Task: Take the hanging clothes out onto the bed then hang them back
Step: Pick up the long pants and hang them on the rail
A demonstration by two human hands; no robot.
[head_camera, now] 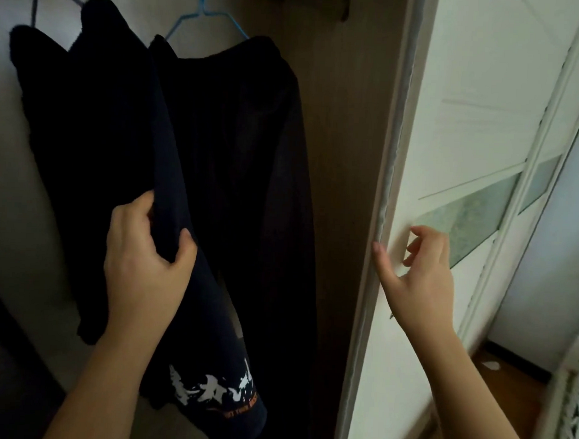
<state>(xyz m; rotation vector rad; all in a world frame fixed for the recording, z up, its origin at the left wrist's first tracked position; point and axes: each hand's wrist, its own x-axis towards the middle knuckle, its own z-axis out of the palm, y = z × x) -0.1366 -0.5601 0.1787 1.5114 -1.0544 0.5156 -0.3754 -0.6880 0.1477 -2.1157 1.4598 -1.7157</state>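
A: What do we log for the cloth?
B: Soft navy garment point(131, 115), splashy white print at the hem, hanging far left in the wardrobe. Our left hand point(145, 257) pinches a fold.
A: Right?
B: Right hand point(417, 269) loose, fingers apart, holding nothing, by the smooth white door point(466, 94).

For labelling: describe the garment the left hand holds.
In the wardrobe, dark clothes hang on hangers. The left hand grips the navy garment, left of the plain black garment on the light blue hanger. Only it carries a white and orange print near the hem.
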